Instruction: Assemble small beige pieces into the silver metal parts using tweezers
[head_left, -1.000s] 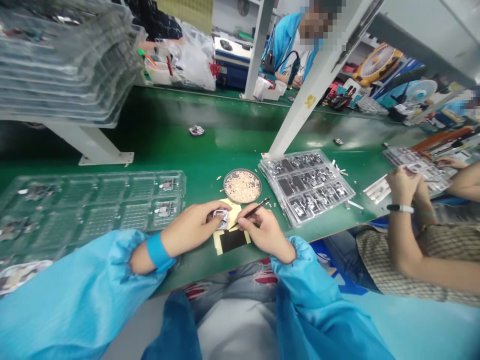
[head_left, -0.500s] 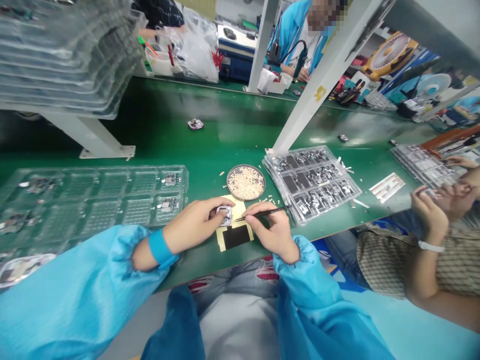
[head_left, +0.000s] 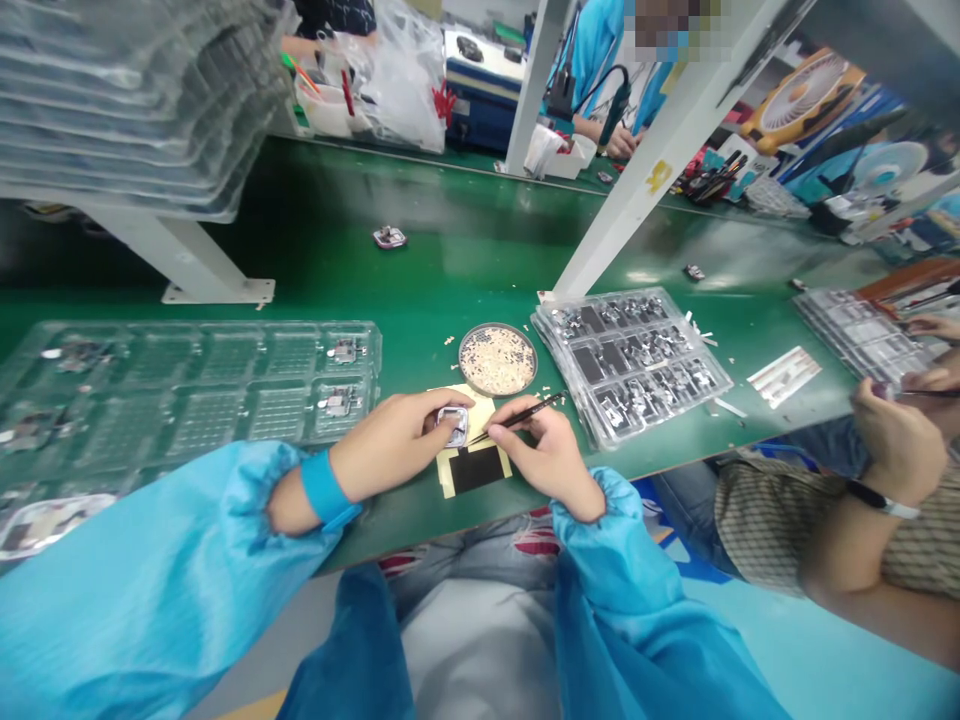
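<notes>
Between its thumb and fingers, my left hand (head_left: 397,440) holds a small white-framed device (head_left: 453,427). My right hand (head_left: 546,447) is closed on dark tweezers (head_left: 532,409), whose tips point left, close to the device. Both hands are over a yellow sheet (head_left: 448,478) bearing a black rectangle (head_left: 478,468). Just behind them sits a round dish (head_left: 498,360) full of tiny pale and dark pieces. What lies inside the device is too small to tell.
A clear compartment tray (head_left: 202,380) lies left, with a few parts. Stacked trays of components (head_left: 637,365) stand right, beside a metal post (head_left: 637,180). Another person's hands (head_left: 900,440) work at the far right. Piled clear trays (head_left: 135,110) rise upper left.
The camera view has shifted slightly. The tweezers in my right hand lie at a steeper slant. At the far right, the other person's hands have moved.
</notes>
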